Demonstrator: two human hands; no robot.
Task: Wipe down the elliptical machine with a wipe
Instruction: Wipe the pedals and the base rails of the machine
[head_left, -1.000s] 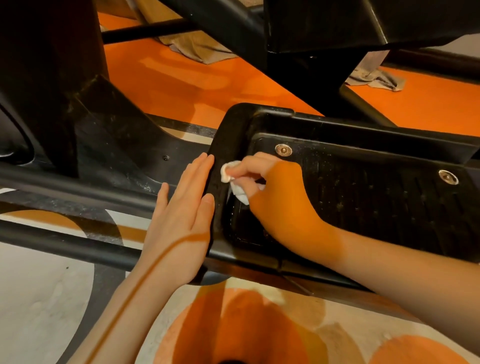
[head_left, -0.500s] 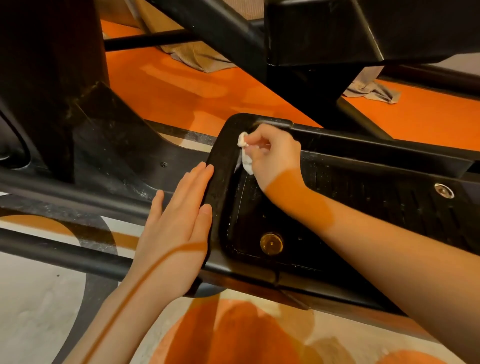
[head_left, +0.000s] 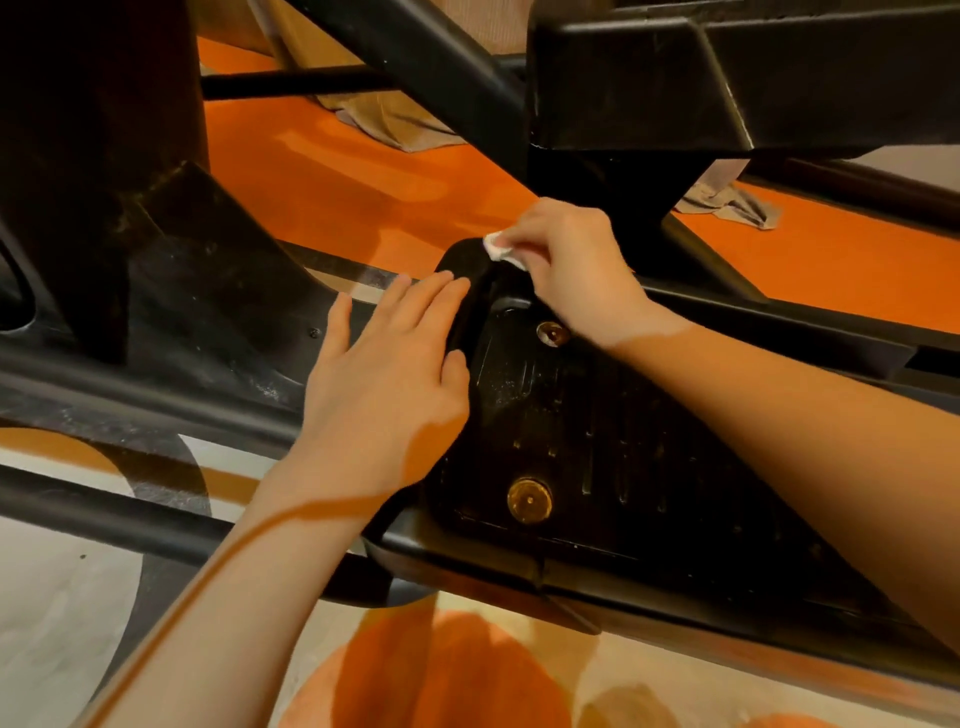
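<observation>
The elliptical's black foot pedal (head_left: 623, 457) fills the centre and right of the head view, ribbed, with two round brass-coloured bolts. My right hand (head_left: 571, 265) pinches a small crumpled white wipe (head_left: 498, 248) and presses it on the pedal's raised front rim at its far corner. My left hand (head_left: 384, 379) lies flat with straight fingers against the outer left side of that rim. Most of the wipe is hidden under my right fingers.
Black frame rails (head_left: 130, 410) run across the left below my left arm. The machine's dark housing (head_left: 93, 156) stands at upper left, and a second black pedal (head_left: 727, 78) hangs overhead at upper right. Cloths (head_left: 395, 124) lie on the orange floor behind.
My right hand has carried the wipe from inside the pedal's front well up along the rim to its far top corner. My left hand stays flat on the pedal's side.
</observation>
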